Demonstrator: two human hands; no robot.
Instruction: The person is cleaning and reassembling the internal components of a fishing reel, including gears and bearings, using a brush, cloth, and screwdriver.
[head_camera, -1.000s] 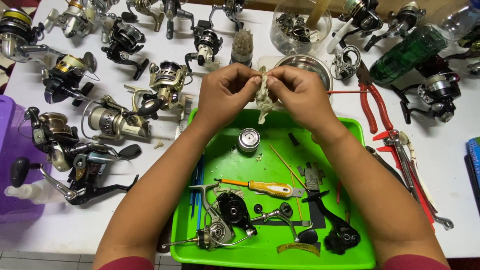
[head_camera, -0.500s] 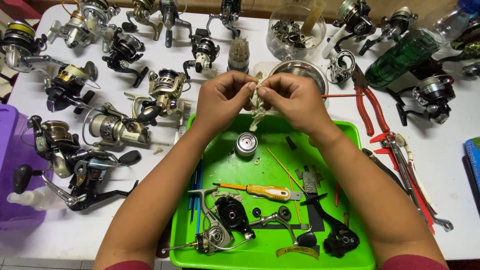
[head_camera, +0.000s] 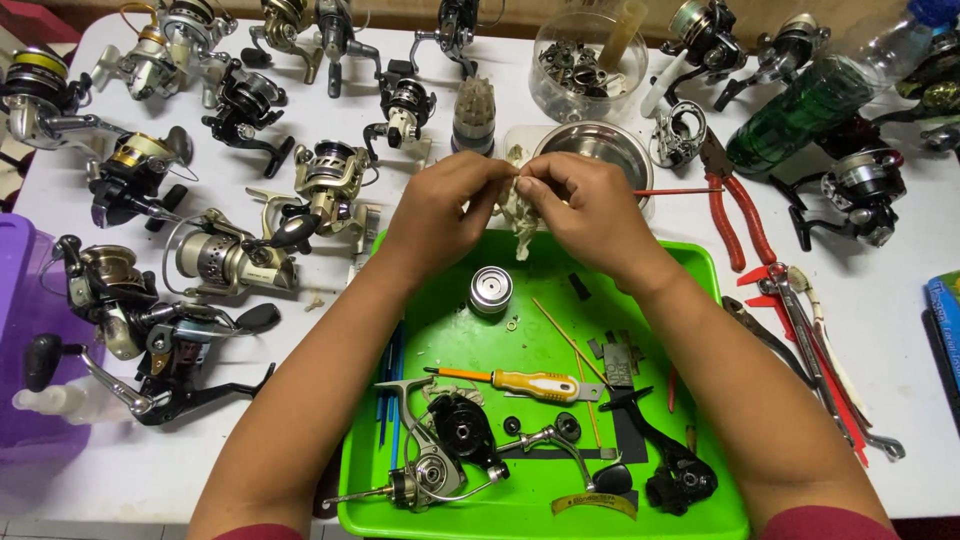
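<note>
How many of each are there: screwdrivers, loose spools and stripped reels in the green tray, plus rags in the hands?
Screwdriver: 1
Loose spool: 1
Stripped reels: 2
White rag, pinched by left hand and right hand: 1
Total: 5

One green tray (head_camera: 720, 300), one yellow-handled screwdriver (head_camera: 520, 382), one steel bowl (head_camera: 597, 145), one red-handled pliers (head_camera: 735, 195), one green bottle (head_camera: 790, 115), one loose spool (head_camera: 490, 290).
</note>
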